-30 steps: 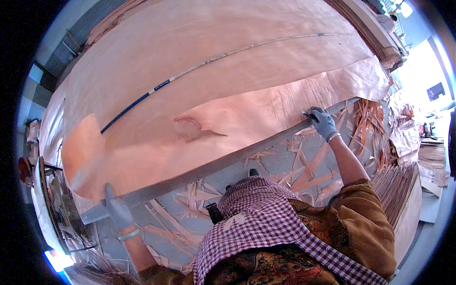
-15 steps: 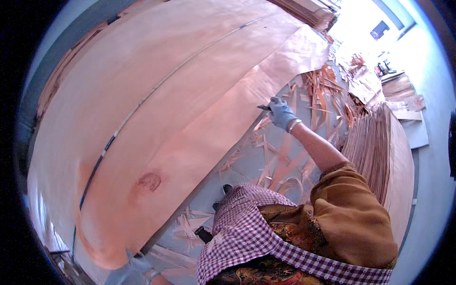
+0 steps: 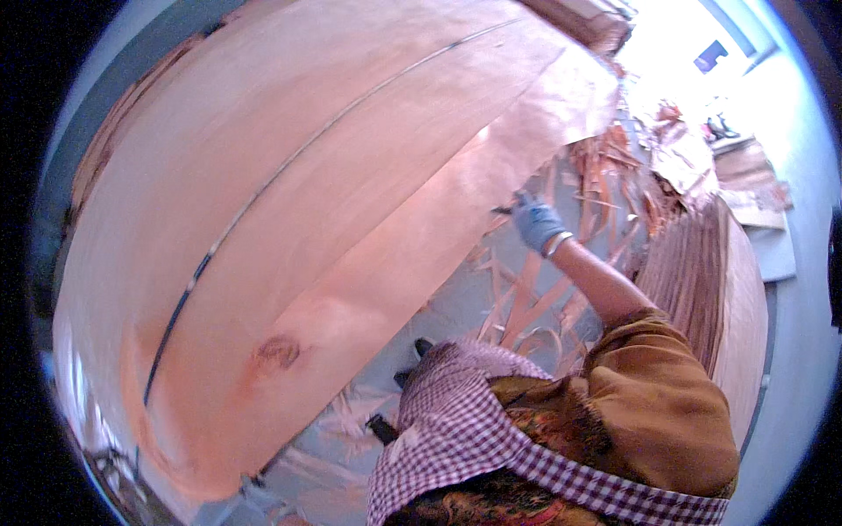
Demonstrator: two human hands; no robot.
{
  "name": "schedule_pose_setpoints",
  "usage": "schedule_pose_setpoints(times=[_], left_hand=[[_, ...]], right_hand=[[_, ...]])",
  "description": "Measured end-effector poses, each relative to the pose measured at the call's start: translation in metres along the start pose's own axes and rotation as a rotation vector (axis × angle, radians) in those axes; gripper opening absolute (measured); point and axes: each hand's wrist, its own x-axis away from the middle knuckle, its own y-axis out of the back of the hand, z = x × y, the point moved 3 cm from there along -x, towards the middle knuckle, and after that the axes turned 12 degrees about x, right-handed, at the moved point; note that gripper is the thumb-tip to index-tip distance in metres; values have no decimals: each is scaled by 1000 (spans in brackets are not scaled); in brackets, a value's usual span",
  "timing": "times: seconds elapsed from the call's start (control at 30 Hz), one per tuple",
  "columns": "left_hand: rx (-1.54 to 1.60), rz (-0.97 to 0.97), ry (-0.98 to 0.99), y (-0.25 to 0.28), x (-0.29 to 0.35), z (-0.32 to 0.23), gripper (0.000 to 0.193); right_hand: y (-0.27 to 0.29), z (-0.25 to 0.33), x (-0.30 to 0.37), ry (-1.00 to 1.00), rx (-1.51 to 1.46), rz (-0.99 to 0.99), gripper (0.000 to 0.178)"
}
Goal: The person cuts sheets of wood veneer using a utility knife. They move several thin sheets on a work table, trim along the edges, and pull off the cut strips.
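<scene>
A large, thin, pinkish-tan wood veneer sheet spreads across the work surface, with a dark knot toward its near end. My right hand, in a pale blue glove, is closed around a short dark knife. It is just off the sheet's right-hand edge, with the knife pointing left toward that edge. At the lower rim my left hand, also gloved, is by the sheet's near corner; blur hides how its fingers are set. Along the sheet lies a long thin rod, part dark and part pale.
Veneer strips and scraps litter the grey floor beside the sheet. A tall stack of veneer stands at the right. Further off are a heap of torn strips and more stacked sheets. My checked apron is close to the sheet's edge.
My right hand, with the knife, has moved slightly right and nearer, away from the sheet's edge. My left hand has sunk a little lower. The whole view has shifted slightly.
</scene>
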Motion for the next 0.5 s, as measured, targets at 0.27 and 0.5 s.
schedule_pose_setpoints(times=[0.27, 0.5], left_hand=[[55, -64, -28, -49, 40, -30, 34], [-707, 343, -189, 78, 42, -19, 51]], right_hand=[[85, 43, -8, 230, -561, -32, 34], [170, 212, 17, 834, -782, -109, 23]])
